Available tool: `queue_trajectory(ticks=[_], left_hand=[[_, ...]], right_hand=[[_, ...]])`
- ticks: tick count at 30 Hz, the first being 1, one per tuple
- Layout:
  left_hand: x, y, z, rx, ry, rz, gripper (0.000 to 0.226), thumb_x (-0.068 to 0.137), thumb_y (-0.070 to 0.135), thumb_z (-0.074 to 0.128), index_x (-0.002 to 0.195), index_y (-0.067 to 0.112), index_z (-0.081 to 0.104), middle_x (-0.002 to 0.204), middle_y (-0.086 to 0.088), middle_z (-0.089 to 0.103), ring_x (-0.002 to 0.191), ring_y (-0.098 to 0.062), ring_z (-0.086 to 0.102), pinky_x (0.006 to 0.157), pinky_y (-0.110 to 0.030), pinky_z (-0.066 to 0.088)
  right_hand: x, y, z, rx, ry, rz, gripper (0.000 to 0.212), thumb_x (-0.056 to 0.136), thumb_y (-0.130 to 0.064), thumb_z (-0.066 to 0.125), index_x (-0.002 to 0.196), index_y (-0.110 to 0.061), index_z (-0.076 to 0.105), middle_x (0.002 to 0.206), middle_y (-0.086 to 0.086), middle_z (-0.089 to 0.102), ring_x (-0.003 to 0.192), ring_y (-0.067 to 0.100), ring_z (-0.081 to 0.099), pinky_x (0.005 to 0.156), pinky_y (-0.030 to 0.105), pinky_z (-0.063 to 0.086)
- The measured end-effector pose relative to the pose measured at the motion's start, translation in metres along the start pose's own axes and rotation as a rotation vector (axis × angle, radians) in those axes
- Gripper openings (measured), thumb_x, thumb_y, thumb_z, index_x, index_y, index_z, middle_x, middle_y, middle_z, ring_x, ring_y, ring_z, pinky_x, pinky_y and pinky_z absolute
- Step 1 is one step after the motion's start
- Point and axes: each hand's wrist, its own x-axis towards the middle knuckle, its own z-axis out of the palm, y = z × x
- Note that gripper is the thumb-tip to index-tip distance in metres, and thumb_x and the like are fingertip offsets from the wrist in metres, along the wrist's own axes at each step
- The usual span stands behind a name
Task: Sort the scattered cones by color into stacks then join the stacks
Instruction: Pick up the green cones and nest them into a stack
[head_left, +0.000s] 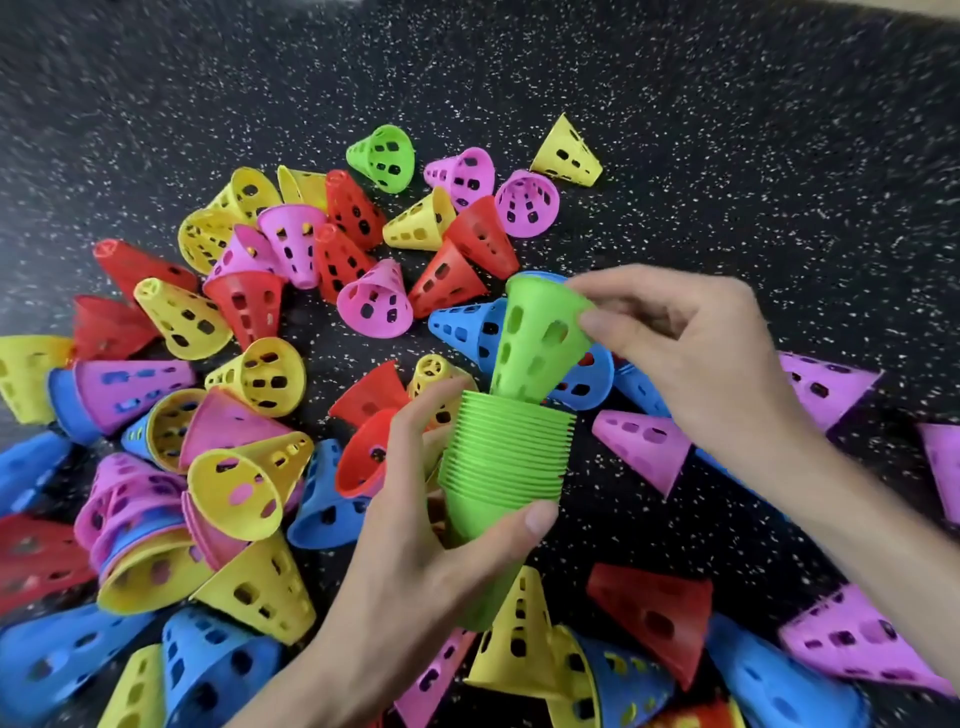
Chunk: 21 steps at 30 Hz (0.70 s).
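Observation:
My left hand (415, 545) grips a stack of several green cones (506, 457), wide rims up, above the middle of the pile. My right hand (691, 332) pinches the rim of a single green cone (537, 338) whose narrow end sits in the top of the stack. One more loose green cone (382, 156) lies on its side at the far edge of the scatter. Red, yellow, pink and blue cones lie all around on the speckled black surface (727, 156).
Loose cones crowd the left and near side: yellow (239, 478), red (660, 618), blue (218, 665), pink (644, 447). Some are nested in mixed colours. More pink cones lie at the right (826, 384). The far part of the surface shows only black speckle.

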Motion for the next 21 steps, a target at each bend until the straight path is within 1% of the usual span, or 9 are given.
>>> queue_trajectory(ticks=[1, 3, 5, 8, 10, 12, 16, 19, 21], left_hand=[[0.0, -0.001, 0.001, -0.009, 0.004, -0.005, 0.082, 0.069, 0.052, 0.084, 0.136, 0.061, 0.036, 0.121, 0.04, 0.055, 0.111, 0.015, 0.058, 0.081, -0.017, 0.055], [0.0, -0.003, 0.001, -0.015, 0.009, -0.001, 0.083, 0.07, 0.046, 0.082, 0.138, 0.06, 0.036, 0.12, 0.04, 0.056, 0.11, 0.017, 0.058, 0.08, -0.01, 0.052], [0.0, -0.003, 0.002, -0.008, 0.009, 0.016, 0.088, 0.072, 0.043, 0.085, 0.141, 0.06, 0.034, 0.12, 0.042, 0.055, 0.11, 0.018, 0.057, 0.08, -0.007, 0.05], [0.0, -0.001, 0.003, -0.015, 0.021, 0.015, 0.091, 0.076, 0.033, 0.082, 0.145, 0.058, 0.028, 0.114, 0.053, 0.05, 0.105, 0.027, 0.053, 0.073, 0.0, 0.046], [0.0, -0.001, 0.002, -0.011, 0.014, 0.032, 0.089, 0.078, 0.035, 0.081, 0.145, 0.061, 0.028, 0.116, 0.054, 0.049, 0.11, 0.026, 0.05, 0.079, 0.001, 0.044], [0.001, -0.001, 0.001, -0.003, 0.005, 0.03, 0.085, 0.08, 0.04, 0.083, 0.143, 0.065, 0.031, 0.123, 0.046, 0.052, 0.118, 0.018, 0.051, 0.087, -0.006, 0.047], [0.002, -0.001, -0.004, 0.016, 0.027, 0.025, 0.081, 0.077, 0.043, 0.086, 0.14, 0.062, 0.037, 0.121, 0.042, 0.054, 0.118, 0.015, 0.053, 0.086, -0.016, 0.054], [0.001, -0.004, -0.009, 0.021, 0.027, -0.004, 0.084, 0.071, 0.055, 0.084, 0.14, 0.064, 0.036, 0.124, 0.027, 0.059, 0.125, -0.01, 0.058, 0.094, -0.044, 0.058], [-0.002, -0.006, -0.01, 0.014, 0.028, -0.018, 0.086, 0.067, 0.059, 0.082, 0.139, 0.064, 0.036, 0.128, 0.022, 0.061, 0.125, -0.02, 0.06, 0.095, -0.05, 0.058]], right_hand=[[-0.003, 0.001, 0.002, 0.013, -0.021, 0.016, 0.032, 0.093, -0.01, 0.07, 0.094, -0.041, 0.076, 0.092, -0.004, 0.078, 0.091, 0.021, 0.072, 0.088, 0.036, 0.057], [-0.009, 0.001, 0.006, 0.071, -0.063, 0.049, 0.031, 0.091, -0.01, 0.07, 0.093, -0.04, 0.076, 0.092, -0.015, 0.078, 0.092, 0.006, 0.073, 0.084, 0.02, 0.055], [-0.014, 0.001, 0.009, 0.116, -0.109, 0.068, 0.028, 0.09, -0.009, 0.07, 0.094, -0.036, 0.077, 0.094, -0.02, 0.078, 0.095, -0.003, 0.071, 0.083, 0.01, 0.05], [-0.019, 0.002, 0.014, 0.114, -0.179, 0.074, 0.03, 0.09, -0.007, 0.069, 0.094, -0.036, 0.077, 0.095, -0.021, 0.077, 0.097, -0.004, 0.071, 0.084, 0.009, 0.049], [-0.022, 0.002, 0.017, 0.095, -0.197, 0.06, 0.034, 0.092, -0.007, 0.067, 0.093, -0.039, 0.077, 0.095, -0.022, 0.077, 0.097, -0.004, 0.071, 0.085, 0.011, 0.05], [-0.022, 0.003, 0.019, 0.091, -0.2, 0.051, 0.034, 0.094, -0.008, 0.065, 0.094, -0.039, 0.077, 0.095, -0.022, 0.077, 0.098, -0.003, 0.071, 0.085, 0.012, 0.05], [-0.02, 0.005, 0.02, 0.061, -0.245, 0.053, 0.028, 0.099, -0.011, 0.059, 0.096, -0.033, 0.077, 0.096, -0.017, 0.077, 0.098, 0.002, 0.071, 0.087, 0.017, 0.051], [-0.01, 0.005, 0.016, 0.031, -0.227, 0.079, 0.026, 0.1, -0.011, 0.06, 0.099, -0.03, 0.078, 0.092, -0.011, 0.078, 0.098, 0.005, 0.072, 0.092, 0.027, 0.054], [0.002, 0.011, 0.012, -0.047, -0.146, 0.071, 0.025, 0.099, -0.011, 0.061, 0.099, -0.03, 0.078, 0.091, -0.013, 0.078, 0.095, 0.005, 0.072, 0.091, 0.033, 0.056]])
